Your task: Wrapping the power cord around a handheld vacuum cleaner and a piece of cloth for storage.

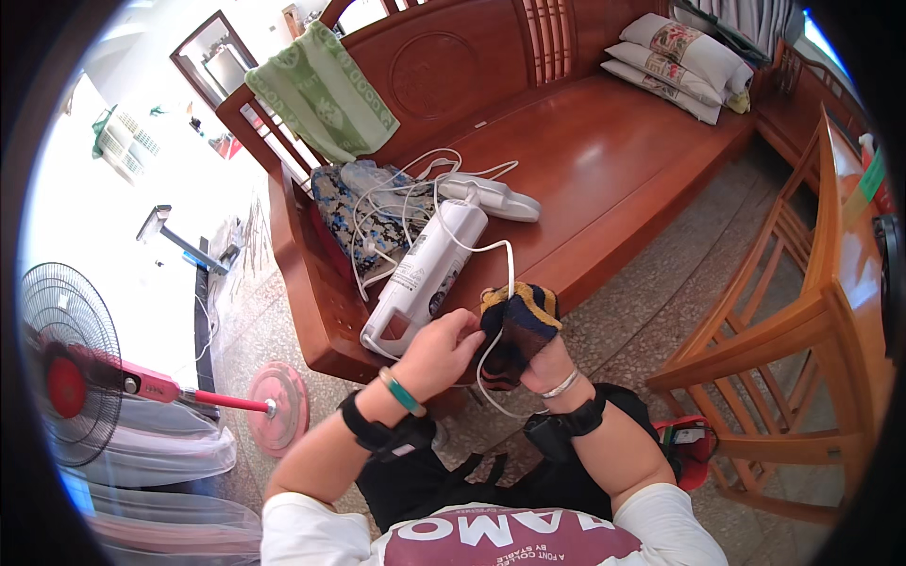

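My right hand (548, 364) grips a dark cloth (520, 329) with yellow and brown stripes, above the floor before the wooden bench. A white power cord (511, 265) passes across this cloth and loops down towards my wrist. Close to the cloth's left side is my left hand (442, 350), its fingers bent and thumb near the fabric; whether it pinches anything cannot be told. Left of it, a white handheld appliance body (428, 272), perhaps a vacuum cleaner, lies on the bench, its white head (495, 198) beyond. Loops of cord rest on a blue floral cloth (329, 191).
The wooden bench (601, 148) spans the view ahead, with a green towel (325, 92) over its back and stacked cushions (672, 67) at its far end. A red pedestal fan (67, 385) stands left. Wooden chairs (743, 332) and a table are on the right.
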The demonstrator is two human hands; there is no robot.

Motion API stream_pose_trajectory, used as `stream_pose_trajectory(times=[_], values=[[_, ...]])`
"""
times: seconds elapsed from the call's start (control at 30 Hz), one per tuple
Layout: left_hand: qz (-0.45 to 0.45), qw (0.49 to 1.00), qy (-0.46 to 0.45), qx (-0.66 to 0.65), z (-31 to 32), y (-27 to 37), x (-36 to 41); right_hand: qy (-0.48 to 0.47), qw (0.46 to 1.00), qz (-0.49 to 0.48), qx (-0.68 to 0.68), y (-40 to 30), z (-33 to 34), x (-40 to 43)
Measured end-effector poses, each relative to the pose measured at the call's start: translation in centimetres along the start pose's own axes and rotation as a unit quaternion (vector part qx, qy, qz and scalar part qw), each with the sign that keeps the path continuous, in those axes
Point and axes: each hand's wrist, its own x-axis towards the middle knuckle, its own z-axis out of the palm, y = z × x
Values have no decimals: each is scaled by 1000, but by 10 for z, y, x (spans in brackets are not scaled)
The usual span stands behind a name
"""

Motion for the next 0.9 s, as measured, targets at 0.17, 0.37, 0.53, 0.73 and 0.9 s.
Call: stream_pose_trajectory(times=[0.17, 0.37, 0.53, 0.73, 0.9], values=[[-66, 994, 60, -59, 18, -22, -21, -13, 999, 30, -20, 12, -1, 0], [-159, 950, -23, -269, 31, -39, -43, 1, 996, 66, 60, 23, -5, 0], [-185, 869, 11, -458, 20, -39, -43, 23, 998, 45, -21, 29, 4, -1], [-256, 818, -45, -512, 32, -47, -46, 8, 912, -13, -409, 52, 10, -3], [-128, 961, 14, -244, 44, -54, -64, 88, 984, -47, -148, 59, -3, 17]])
